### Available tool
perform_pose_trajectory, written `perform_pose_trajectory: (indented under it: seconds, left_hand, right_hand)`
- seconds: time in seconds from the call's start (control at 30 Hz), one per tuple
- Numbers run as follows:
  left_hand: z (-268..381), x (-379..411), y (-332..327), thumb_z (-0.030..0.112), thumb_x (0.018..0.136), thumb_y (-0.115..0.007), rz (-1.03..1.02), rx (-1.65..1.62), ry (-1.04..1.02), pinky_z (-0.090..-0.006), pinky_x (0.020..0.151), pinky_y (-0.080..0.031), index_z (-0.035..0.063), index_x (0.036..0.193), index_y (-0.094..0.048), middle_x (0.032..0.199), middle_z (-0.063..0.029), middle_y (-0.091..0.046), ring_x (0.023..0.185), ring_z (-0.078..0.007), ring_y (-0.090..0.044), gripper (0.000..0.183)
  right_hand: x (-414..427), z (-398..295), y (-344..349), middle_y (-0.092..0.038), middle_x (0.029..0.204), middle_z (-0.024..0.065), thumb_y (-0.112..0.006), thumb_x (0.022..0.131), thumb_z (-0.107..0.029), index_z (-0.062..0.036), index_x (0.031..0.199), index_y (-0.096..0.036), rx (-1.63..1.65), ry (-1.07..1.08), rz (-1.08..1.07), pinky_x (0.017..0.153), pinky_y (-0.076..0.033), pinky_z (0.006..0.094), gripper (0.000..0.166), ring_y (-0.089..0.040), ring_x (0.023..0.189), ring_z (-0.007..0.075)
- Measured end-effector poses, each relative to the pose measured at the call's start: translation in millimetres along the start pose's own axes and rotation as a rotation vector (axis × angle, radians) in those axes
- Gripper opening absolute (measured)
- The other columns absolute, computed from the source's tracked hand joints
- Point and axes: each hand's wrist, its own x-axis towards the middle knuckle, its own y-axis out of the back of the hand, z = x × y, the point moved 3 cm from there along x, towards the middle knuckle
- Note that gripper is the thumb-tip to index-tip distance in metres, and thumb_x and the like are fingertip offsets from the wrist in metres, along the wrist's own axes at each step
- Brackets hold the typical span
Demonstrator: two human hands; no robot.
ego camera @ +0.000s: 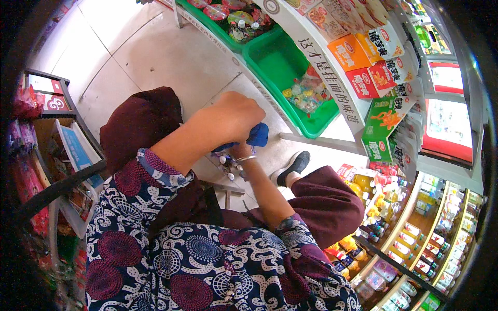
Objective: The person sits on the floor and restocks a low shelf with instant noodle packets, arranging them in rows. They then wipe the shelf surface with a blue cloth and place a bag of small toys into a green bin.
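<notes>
My left hand (pixel 243 112) reaches in from the left, curled over a piece of blue cloth (pixel 257 135) that sticks out beneath its fingers. Close under it is my right hand (pixel 239 151), with a bracelet (pixel 246 158) at the wrist. The left hand and the cloth cover much of the right, so its grip is hidden. Below both hands hangs or stands a clear-wrapped bundle of small white-capped bottles (pixel 227 165), partly behind the right wrist. Whether the right hand holds this bundle cannot be seen.
Ahead is a low rack with a green plastic tray (pixel 268 58) holding a bag of small colourful items (pixel 307 93). Packaged snacks (pixel 373 81) line the shelf at right, above bottled drinks (pixel 404 245). A goods rack (pixel 74 155) stands at left. Tiled floor (pixel 136 50) lies between.
</notes>
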Motion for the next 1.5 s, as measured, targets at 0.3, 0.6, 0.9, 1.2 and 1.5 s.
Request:
perform_pose_trajectory:
  seconds: [0.3,0.6,0.9,1.2,1.5]
  left_hand:
    - [17,0,-30,0.009,0.060,-0.070,-0.140,0.082,-0.043,-0.0444,0.067,-0.052,0.0058,0.086,-0.066,0.084,-0.0154,-0.065,0.083,-0.0334,-0.065,0.026]
    - [33,8,-78,0.010,0.062,-0.070,-0.200,0.063,-0.098,-0.0409,0.054,-0.053,0.0070,0.078,-0.072,0.078,-0.0108,-0.069,0.074,-0.0273,-0.068,0.017]
    - [41,18,-78,0.012,0.059,-0.072,-0.289,-0.078,-0.062,-0.0433,0.050,-0.052,0.0075,0.080,-0.071,0.079,-0.0104,-0.068,0.072,-0.0290,-0.066,0.022]
    - [42,9,-66,0.013,0.059,-0.070,-0.251,-0.122,-0.110,-0.0441,0.050,-0.052,0.0072,0.077,-0.069,0.076,-0.0115,-0.065,0.074,-0.0297,-0.065,0.019]
    - [45,13,-79,0.017,0.056,-0.073,-0.222,-0.033,-0.096,-0.0447,0.043,-0.051,0.0092,0.077,-0.072,0.077,-0.0070,-0.068,0.068,-0.0286,-0.066,0.023]
  right_hand:
    - [61,103,208,-0.060,0.073,0.0098,-0.056,0.083,-0.003,-0.0009,0.088,-0.061,0.822,-0.514,0.957,0.049,-0.048,0.0272,0.008,-0.059,0.061,0.0179]
    - [121,264,213,-0.060,0.090,0.0065,-0.058,0.079,-0.009,-0.0010,0.106,-0.058,0.841,-0.952,0.820,0.065,-0.048,0.0283,0.028,-0.057,0.077,0.0175]
    - [141,312,199,-0.061,0.094,0.0082,-0.058,0.081,-0.015,-0.0018,0.108,-0.059,1.110,-1.038,0.750,0.069,-0.048,0.0300,0.029,-0.059,0.082,0.0191]
    - [147,323,193,-0.063,0.098,0.0100,-0.057,0.084,-0.021,-0.0027,0.110,-0.060,1.243,-1.049,0.722,0.074,-0.048,0.0316,0.032,-0.060,0.088,0.0208]
    - [145,312,179,-0.064,0.102,0.0118,-0.056,0.086,-0.028,-0.0035,0.112,-0.060,1.361,-1.048,0.759,0.078,-0.049,0.0333,0.036,-0.061,0.093,0.0225]
